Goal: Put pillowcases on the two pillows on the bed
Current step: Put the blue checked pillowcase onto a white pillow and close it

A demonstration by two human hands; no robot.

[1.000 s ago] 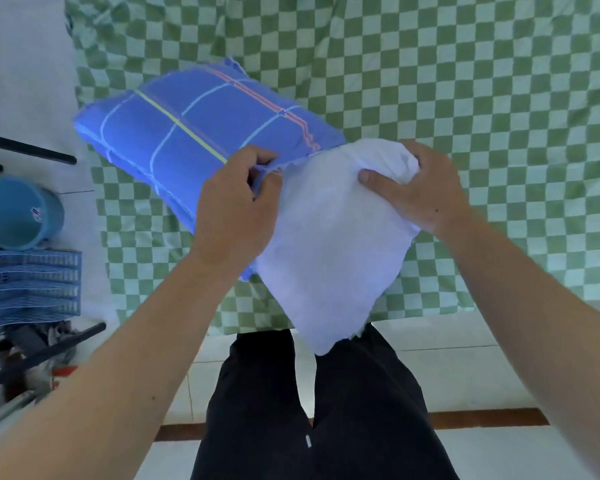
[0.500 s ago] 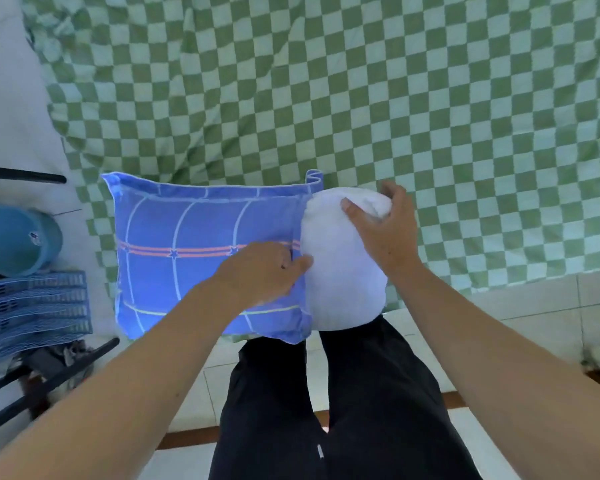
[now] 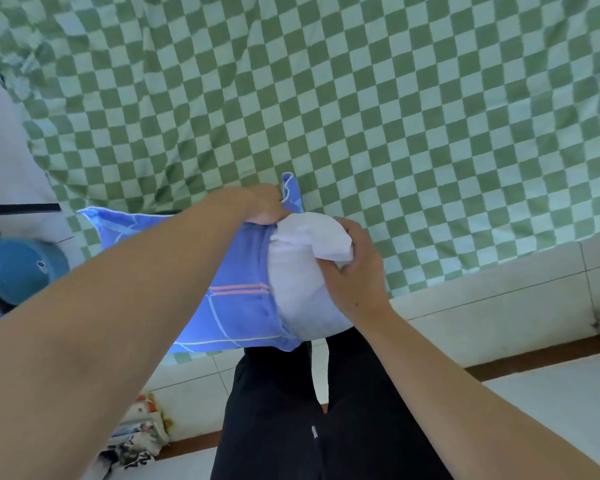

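A white pillow [image 3: 302, 299] sticks out of the open end of a blue checked pillowcase [image 3: 236, 306], held above the bed's near edge. My left hand [image 3: 262, 206] grips the top hem of the pillowcase at its opening. The pillow's bunched outer end is clutched by my right hand [image 3: 354, 271]. Most of the pillow lies inside the case, and my left forearm hides part of the case. No second pillow is in view.
The bed carries a green and white checked sheet [image 3: 361, 109] that hangs over its front edge. A blue bucket [image 3: 21, 268] stands on the floor at the left. Papers and clutter [image 3: 139, 431] lie on the tiles by my legs.
My left hand moved from the middle of the case up to the top hem at the opening. My right hand slid down to the pillow's end, and more pillow went inside.
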